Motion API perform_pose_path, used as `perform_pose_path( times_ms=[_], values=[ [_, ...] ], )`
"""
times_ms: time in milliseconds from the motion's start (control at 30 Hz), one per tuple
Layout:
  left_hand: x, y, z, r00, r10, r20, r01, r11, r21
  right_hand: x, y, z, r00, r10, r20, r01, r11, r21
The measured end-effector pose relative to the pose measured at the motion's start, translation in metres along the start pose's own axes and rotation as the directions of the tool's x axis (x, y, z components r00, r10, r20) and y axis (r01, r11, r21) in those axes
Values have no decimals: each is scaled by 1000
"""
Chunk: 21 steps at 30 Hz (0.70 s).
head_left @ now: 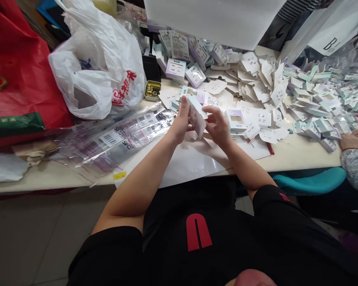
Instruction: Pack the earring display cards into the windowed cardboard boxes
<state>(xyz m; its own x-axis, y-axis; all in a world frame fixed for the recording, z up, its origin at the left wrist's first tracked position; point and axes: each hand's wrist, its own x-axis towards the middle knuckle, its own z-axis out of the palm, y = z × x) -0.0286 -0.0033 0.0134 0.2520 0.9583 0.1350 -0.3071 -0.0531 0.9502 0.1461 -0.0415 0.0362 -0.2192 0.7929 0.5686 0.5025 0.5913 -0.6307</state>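
Between my hands is a small cardboard jewellery box, tilted on edge, with a pale green side and small shiny pieces faintly visible on its face. My left hand is closed round its left side, with the thumb at the upper edge. Curled in from the other side, my right hand pinches the box's right edge; part of its fingertips is hidden. Just right of that hand, a "kids" box with a cut-out window lies on the table. Loose white earring cards are spread beyond it.
A metal tin with gold-coloured pieces stands behind printed plastic bags. White and red carrier bags fill the left. Heaped small boxes lie at right, near another person's hand. A teal chair adjoins the table edge.
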Motion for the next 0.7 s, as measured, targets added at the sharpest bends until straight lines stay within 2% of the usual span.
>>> perform_pose_path(
  times_ms=[100, 133, 200, 300, 367, 433, 567, 700],
  values=[
    [-4, 10, 4, 991, -129, 22, 129, 992, 8, 3, 2, 0, 988, 81, -129, -78, 997, 30],
    [-5, 13, 5, 991, -128, 45, 126, 992, 30, 5, 3, -1, 980, 99, -173, -93, 995, 42],
    [-9, 17, 6, 992, -70, 103, 60, 994, 95, 10, 5, -5, 955, 141, -262, -126, 989, 74],
    [-12, 19, 4, 989, 87, 118, -115, 959, 260, 17, 9, -12, 907, 211, -364, -172, 976, 136],
    [-13, 20, 2, 974, 195, 116, -224, 908, 355, 20, 11, -15, 892, 240, -384, -182, 966, 182],
    [-13, 21, 1, 959, 251, 134, -284, 880, 380, 21, 13, -14, 898, 247, -365, -181, 962, 207],
    [-14, 22, 4, 943, 302, 139, -332, 864, 380, 16, 11, -6, 919, 239, -315, -192, 966, 174],
    [-16, 20, 10, 931, 358, 74, -356, 839, 413, 8, 3, -2, 930, 180, -322, -155, 983, 102]
  ],
)
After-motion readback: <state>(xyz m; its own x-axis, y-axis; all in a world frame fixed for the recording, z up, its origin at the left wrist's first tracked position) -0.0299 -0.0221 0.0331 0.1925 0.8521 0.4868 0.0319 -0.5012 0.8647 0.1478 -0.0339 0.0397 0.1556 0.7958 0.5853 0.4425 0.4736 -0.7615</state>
